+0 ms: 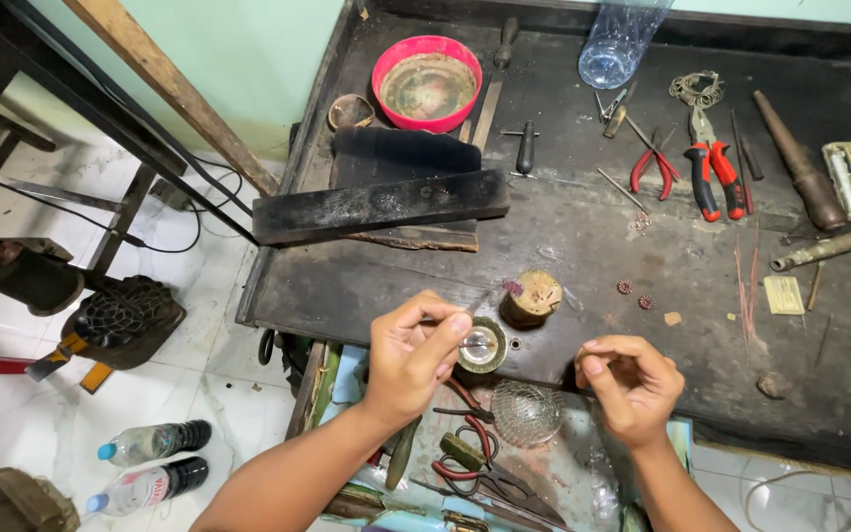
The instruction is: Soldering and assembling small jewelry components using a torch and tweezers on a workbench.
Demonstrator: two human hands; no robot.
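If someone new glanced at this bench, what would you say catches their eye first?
Probably the pink bowl at the back of the dark, worn workbench, and the red-handled pliers to the right among scattered tools. At the front edge, the left hand pinches a thin piece over a small round dish, with the right hand curled alongside.

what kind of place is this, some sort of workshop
Likely a small jeweller's or metal-craft workshop. A scarred dark workbench carries red-handled pliers, a tapered mandrel and thin copper wires, while the left hand and right hand pinch something tiny over it.
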